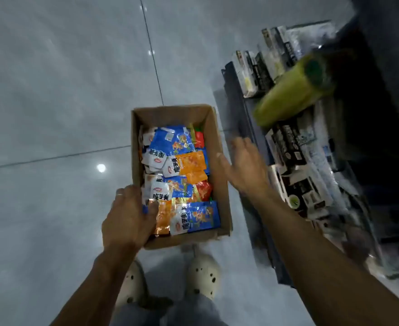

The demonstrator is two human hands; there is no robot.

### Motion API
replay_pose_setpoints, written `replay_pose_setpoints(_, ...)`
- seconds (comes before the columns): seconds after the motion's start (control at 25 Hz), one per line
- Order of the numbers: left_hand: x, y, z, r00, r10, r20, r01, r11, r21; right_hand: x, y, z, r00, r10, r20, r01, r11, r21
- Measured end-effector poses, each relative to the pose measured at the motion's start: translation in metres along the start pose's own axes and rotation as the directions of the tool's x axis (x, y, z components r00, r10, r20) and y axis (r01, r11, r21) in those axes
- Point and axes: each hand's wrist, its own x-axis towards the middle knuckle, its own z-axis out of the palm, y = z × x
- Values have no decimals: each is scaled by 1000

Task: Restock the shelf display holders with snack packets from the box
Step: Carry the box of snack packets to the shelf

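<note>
Left hand [129, 220] grips box [219, 161] edge, thumb on snack packets [177, 175]; right hand [245, 165] spread beside box.

Pale clogs [165, 278] stand on the glossy grey tiled floor [52, 90], below the gripped corner; a green tube [292, 90] lies far up-right.

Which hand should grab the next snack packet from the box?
Probably the right hand: it is open and holds nothing, beside the box and nearer the shelf. The left hand grips the box's near corner.
</note>
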Motion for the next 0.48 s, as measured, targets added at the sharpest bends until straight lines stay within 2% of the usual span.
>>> replay_pose_setpoints(0.2,51,-29,67,987,-121,-105,81,943,-324,42,35,91,995,96,-25,-90,979,182)
replay_pose_setpoints(0.24,58,-36,74,981,-146,-131,93,933,-347,45,35,103,993,113,-27,-104,968,229)
replay_pose_setpoints(0.36,73,-54,87,971,-73,-229,10,964,-266,50,40,122,985,161,-64,-133,939,317)
replay_pose_setpoints(0.48,79,-60,94,961,-44,-274,-31,964,-263,54,43,124,977,178,-118,-141,954,265)
